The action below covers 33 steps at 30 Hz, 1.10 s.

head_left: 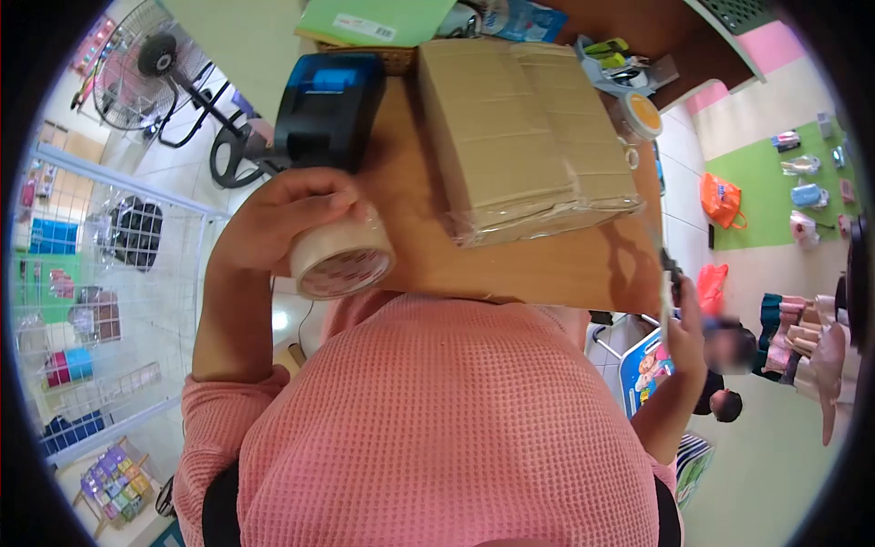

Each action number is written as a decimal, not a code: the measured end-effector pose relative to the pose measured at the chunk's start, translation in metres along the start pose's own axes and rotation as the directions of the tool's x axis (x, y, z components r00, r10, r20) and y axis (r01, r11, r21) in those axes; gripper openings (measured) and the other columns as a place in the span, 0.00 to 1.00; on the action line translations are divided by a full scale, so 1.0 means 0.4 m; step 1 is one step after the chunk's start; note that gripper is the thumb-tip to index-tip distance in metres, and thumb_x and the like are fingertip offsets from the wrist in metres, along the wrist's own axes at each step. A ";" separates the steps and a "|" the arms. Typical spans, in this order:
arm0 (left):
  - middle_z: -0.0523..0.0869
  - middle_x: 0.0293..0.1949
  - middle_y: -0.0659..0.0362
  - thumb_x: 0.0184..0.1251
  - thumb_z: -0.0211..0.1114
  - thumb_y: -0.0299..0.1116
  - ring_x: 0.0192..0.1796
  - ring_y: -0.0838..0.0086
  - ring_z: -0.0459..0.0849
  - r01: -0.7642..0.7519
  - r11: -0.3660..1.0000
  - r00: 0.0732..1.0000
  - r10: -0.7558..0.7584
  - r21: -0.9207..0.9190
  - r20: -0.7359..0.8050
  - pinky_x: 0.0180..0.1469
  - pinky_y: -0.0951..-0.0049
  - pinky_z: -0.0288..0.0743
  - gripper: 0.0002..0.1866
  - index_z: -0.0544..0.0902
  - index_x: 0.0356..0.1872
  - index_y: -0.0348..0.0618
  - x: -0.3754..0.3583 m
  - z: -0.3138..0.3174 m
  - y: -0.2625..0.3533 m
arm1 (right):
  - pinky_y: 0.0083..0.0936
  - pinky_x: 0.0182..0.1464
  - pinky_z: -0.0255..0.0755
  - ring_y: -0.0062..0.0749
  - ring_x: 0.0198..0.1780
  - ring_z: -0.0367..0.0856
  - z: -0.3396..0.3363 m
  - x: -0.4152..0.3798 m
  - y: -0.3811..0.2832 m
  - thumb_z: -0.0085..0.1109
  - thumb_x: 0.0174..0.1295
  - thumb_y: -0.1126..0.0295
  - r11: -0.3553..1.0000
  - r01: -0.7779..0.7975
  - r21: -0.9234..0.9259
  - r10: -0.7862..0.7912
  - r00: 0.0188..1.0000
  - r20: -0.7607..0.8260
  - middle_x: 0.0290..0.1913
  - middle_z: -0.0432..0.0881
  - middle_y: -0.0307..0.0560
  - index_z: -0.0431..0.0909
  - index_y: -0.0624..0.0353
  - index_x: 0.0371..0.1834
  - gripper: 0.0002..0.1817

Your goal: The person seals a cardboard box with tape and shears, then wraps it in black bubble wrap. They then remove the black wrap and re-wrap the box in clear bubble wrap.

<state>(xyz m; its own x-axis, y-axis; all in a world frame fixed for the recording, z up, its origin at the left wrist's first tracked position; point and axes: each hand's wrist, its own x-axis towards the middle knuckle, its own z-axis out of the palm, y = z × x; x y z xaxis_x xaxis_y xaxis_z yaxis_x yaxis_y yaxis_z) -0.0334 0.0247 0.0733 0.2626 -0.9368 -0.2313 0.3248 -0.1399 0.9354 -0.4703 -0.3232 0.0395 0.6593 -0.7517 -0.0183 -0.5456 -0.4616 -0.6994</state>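
A wide roll of clear packing tape (344, 260) is gripped in my left hand (278, 214), its open core facing me, near the table's front left. At the table's right edge my right hand (685, 324) is closed around a thin thing with a dark upper part; I cannot tell what it is. Between my hands and farther back, a flat brown cardboard parcel (506, 128) lies on the wooden table (538, 269). Clear tape wraps its near edge, with a crinkled end sticking out at the near left corner.
A black label printer (328, 114) stands behind my left hand. Green packaging (374, 20) lies at the back. At the back right are a grey organizer (629, 73) and a tub with an orange lid (642, 116). White mesh racks (118, 301) stand left; two people are at the right.
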 end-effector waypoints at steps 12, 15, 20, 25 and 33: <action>0.85 0.39 0.60 0.77 0.62 0.35 0.39 0.77 0.83 -0.104 0.994 0.992 0.102 -0.029 -0.074 0.44 0.76 0.77 0.10 0.84 0.42 0.37 -0.022 0.002 -0.025 | 0.47 0.77 0.52 0.64 0.78 0.55 0.135 0.010 -0.083 0.53 0.71 0.58 0.833 -0.299 -0.466 0.262 0.954 -0.145 0.79 0.53 0.74 0.66 0.76 0.67 0.32; 0.85 0.39 0.60 0.77 0.62 0.35 0.39 0.77 0.83 -0.064 0.998 0.996 0.063 -0.024 -0.068 0.43 0.76 0.77 0.10 0.84 0.41 0.37 -0.021 -0.007 -0.036 | 0.49 0.74 0.57 0.64 0.74 0.64 0.161 0.040 -0.063 0.52 0.73 0.59 0.826 -0.262 -0.499 0.186 0.963 -0.197 0.72 0.66 0.75 0.75 0.74 0.58 0.25; 0.85 0.38 0.59 0.76 0.62 0.35 0.39 0.76 0.83 -0.052 0.998 0.997 0.051 -0.021 -0.064 0.43 0.76 0.76 0.11 0.83 0.41 0.36 -0.015 -0.009 -0.032 | 0.44 0.55 0.73 0.49 0.41 0.86 0.127 0.108 -0.080 0.62 0.66 0.55 0.762 -0.174 -0.624 0.046 0.975 -0.216 0.40 0.87 0.51 0.88 0.55 0.44 0.16; 0.85 0.37 0.58 0.76 0.61 0.34 0.38 0.76 0.83 -0.052 0.999 0.991 0.051 -0.003 -0.121 0.42 0.77 0.76 0.10 0.83 0.39 0.36 -0.026 -0.026 -0.037 | 0.37 0.41 0.80 0.46 0.37 0.88 0.074 0.179 -0.139 0.76 0.53 0.60 0.697 -0.111 -0.709 0.121 0.992 -0.036 0.35 0.89 0.53 0.92 0.55 0.38 0.13; 0.82 0.32 0.58 0.68 0.66 0.38 0.34 0.74 0.82 -0.060 0.996 0.972 0.045 -0.061 -0.230 0.39 0.75 0.75 0.13 0.81 0.36 0.36 -0.001 0.000 -0.038 | 0.22 0.44 0.83 0.33 0.42 0.89 0.114 0.286 -0.140 0.72 0.57 0.79 0.655 0.751 -0.079 -0.755 0.647 -0.111 0.47 0.89 0.49 0.90 0.60 0.42 0.10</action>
<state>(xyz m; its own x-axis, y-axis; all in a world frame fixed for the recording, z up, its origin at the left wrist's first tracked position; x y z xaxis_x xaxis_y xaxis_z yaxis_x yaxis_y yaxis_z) -0.0384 0.0272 0.0594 0.4789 -0.8431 -0.2445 0.3635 -0.0631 0.9295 -0.3408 -0.3617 0.0442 0.7806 -0.1901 0.5954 0.0970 -0.9042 -0.4160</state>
